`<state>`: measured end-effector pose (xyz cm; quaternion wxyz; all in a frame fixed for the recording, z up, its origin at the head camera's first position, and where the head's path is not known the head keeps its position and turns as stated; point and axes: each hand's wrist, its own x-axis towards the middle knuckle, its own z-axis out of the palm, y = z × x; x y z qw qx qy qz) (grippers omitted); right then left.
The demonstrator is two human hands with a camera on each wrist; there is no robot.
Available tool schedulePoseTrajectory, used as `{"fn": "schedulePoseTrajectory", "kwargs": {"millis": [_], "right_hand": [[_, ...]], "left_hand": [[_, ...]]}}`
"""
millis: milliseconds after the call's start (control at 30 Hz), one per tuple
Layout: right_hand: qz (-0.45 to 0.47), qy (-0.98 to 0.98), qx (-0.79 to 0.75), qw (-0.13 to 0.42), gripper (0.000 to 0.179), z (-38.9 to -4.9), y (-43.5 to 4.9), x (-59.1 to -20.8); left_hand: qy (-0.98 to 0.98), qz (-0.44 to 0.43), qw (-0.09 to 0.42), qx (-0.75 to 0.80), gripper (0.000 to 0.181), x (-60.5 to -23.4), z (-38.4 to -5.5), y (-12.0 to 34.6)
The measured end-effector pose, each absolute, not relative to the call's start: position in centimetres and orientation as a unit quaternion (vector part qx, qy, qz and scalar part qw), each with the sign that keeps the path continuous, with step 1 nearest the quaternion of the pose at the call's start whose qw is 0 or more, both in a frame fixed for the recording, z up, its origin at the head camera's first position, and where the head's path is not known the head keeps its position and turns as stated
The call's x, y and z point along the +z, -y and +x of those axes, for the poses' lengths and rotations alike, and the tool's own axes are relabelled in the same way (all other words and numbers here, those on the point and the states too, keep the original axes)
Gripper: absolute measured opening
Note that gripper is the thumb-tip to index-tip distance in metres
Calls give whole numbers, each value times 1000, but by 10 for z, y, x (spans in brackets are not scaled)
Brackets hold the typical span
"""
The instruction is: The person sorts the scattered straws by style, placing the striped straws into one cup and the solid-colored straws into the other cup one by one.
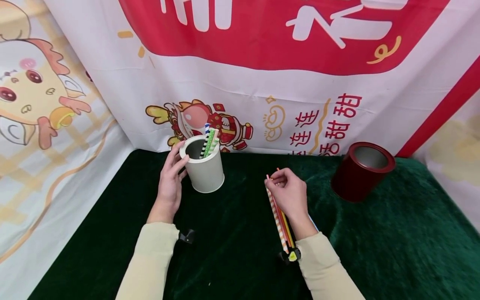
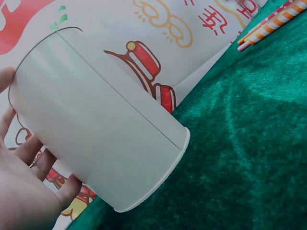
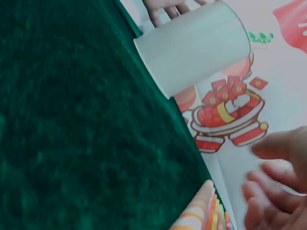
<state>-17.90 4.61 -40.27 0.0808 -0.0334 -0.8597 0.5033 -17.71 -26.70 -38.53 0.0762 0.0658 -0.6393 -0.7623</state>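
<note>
My left hand [image 1: 170, 187] holds a white canister [image 1: 206, 174] from its left side, fingers at its wall and thumb at the rim. The canister stands upright near the back edge of the cloth. Several patterned paper straws [image 1: 210, 143], green, black-striped and blue-striped among them, stick out of it. To the right, loose straws [image 1: 276, 218] in orange-and-white stripes, red and yellow lie side by side under my right hand [image 1: 289, 193]. In the right wrist view its bent fingers [image 3: 268, 191] are blurred and apart from the straw ends [image 3: 204, 201], with nothing visible between them.
A dark red canister [image 1: 360, 173] stands at the back right. Dark green velvet cloth [image 1: 232, 246] covers the table. Behind it hangs a printed white-and-red cloth [image 1: 243, 96], and a cartoon-patterned cloth [image 1: 48, 166] hangs at the left.
</note>
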Motion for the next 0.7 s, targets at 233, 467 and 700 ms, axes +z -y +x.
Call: {"fn": "schedulePoseTrajectory", "kwargs": {"millis": [233,467,700], "right_hand": [[-28,907,420,-17,19,-184,-53,-409],[-8,937,348,-31,21,-185,-49,-409],[17,961,275,-17,20,-186,-42,-411]], "left_hand": [[637,60,80,-764,47,-385,-178,265],[637,56,85,-764,47,-385,-178,265],[637,60,84,-764,47,-385,-177,266]]}}
